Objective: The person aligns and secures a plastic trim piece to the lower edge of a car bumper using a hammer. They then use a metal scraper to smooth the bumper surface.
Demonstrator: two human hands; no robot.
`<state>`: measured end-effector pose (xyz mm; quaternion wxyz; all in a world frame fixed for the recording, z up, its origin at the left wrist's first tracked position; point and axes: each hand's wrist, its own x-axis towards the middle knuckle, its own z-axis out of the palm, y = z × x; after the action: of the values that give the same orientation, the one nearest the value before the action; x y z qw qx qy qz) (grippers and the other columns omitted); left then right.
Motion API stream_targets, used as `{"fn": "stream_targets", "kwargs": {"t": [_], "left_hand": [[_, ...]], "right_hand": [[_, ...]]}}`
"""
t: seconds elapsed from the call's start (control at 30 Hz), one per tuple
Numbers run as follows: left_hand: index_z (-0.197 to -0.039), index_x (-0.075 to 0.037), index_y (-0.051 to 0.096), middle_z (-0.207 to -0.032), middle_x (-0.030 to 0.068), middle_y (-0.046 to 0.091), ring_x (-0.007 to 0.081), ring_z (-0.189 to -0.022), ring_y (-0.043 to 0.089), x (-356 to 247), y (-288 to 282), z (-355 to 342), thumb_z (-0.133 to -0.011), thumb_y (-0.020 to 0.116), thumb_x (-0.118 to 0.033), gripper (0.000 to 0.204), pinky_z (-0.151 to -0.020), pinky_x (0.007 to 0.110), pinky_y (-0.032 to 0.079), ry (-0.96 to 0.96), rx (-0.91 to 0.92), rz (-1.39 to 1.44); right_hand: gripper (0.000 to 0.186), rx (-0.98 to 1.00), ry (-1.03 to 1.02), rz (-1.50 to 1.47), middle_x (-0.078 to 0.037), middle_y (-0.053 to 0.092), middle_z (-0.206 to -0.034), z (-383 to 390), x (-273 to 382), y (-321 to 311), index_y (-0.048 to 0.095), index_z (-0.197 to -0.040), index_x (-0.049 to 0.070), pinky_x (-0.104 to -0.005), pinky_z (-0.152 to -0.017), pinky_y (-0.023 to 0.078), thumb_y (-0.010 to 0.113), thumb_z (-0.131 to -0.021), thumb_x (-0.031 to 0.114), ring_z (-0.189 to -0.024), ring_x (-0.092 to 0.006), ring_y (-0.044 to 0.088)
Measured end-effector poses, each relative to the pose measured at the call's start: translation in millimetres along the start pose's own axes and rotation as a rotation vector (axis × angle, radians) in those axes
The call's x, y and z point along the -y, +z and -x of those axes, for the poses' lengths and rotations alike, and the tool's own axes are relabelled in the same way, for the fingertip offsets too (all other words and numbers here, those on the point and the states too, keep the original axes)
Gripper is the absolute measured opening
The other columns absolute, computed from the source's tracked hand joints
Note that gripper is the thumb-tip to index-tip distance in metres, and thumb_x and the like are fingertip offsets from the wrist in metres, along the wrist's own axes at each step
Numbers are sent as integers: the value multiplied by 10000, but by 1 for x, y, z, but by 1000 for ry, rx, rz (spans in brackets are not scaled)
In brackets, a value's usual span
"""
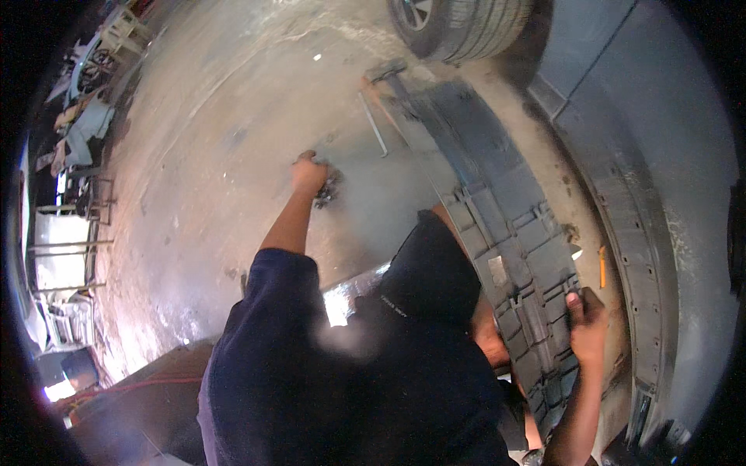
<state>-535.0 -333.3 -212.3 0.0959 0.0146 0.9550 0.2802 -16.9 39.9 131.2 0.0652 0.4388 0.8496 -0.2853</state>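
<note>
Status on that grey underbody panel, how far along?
Done, by the look: the grey plastic panel lies loose on the concrete floor beside the wheel. In hand: the right hand grips its near edge; a co-worker's hand reaches small dark parts on the floor. Left: hard to tell; a metal rod and an orange tool lie untouched.

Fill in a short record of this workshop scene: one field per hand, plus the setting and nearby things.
setting: concrete floor beside a grey car body
left hand: reaching out to a small dark cluster of parts on the floor; grip unclear
right hand: fingers on the edge of a long ribbed grey plastic panel
nearby: tyre, metal rod, small orange tool
</note>
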Motion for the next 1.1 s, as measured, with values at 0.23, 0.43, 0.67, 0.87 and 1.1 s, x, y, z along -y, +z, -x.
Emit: {"fn": "stream_targets", "kwargs": {"t": [0.23, 0.43, 0.67, 0.87, 1.1], "left_hand": [[-1425, -83, 625, -1388, 200, 671, 349, -1239, 673, -107, -19, 72, -872, 825, -279, 620, -1020, 453, 553, 319, 158, 279], [-1579, -114, 466, -1499, 238, 586, 346, -1268, 657, -258, -15, 204, -838, 889, -395, 899, -1018, 460, 546, 810, 695, 638], [-1694, -95, 204, -1656, 317, 333, 474, -1495, 393, -373, -74, 373, -764, 927, -327, 1202, -1249, 563, 304, 1469, 652, 693], [-1671, -106, 293, -1510, 245, 484, 465, -1485, 386, -423, -57, 402, -703, 840, -151, 1113, -1225, 622, 292, 1580, 216, 648], [-1587, -99, 473, -1466, 189, 548, 407, -1431, 442, -391, 1, 373, -666, 736, -101, 958, -1144, 594, 349, 1663, 128, 318]], "right_hand": [[254, -441, -455, -364, 31, 575, -882, -14, 63, -92, 623, -963, 28, -289, -786, 405, 668, -1065, 256, -856, -98, 458], [262, -656, -750, -889, 27, 669, -1007, -9, 81, -151, 697, -1137, 32, -277, -873, 450, 673, -1066, 283, -941, -100, 559], [326, 67, -1593, -991, -192, 699, -1017, -21, 44, -244, 629, -1273, 32, -451, -835, 564, 392, -1149, 219, -902, -335, 687], [439, -329, -1212, -1420, -199, 688, -1136, 27, 1, -177, 567, -1432, 44, -457, -914, 597, 556, -1088, 317, -1119, -309, 690], [477, -412, -811, -1635, -223, 648, -1232, 76, -88, -96, 528, -1484, 65, -475, -966, 577, 561, -1073, 303, -1201, -337, 643]]}}
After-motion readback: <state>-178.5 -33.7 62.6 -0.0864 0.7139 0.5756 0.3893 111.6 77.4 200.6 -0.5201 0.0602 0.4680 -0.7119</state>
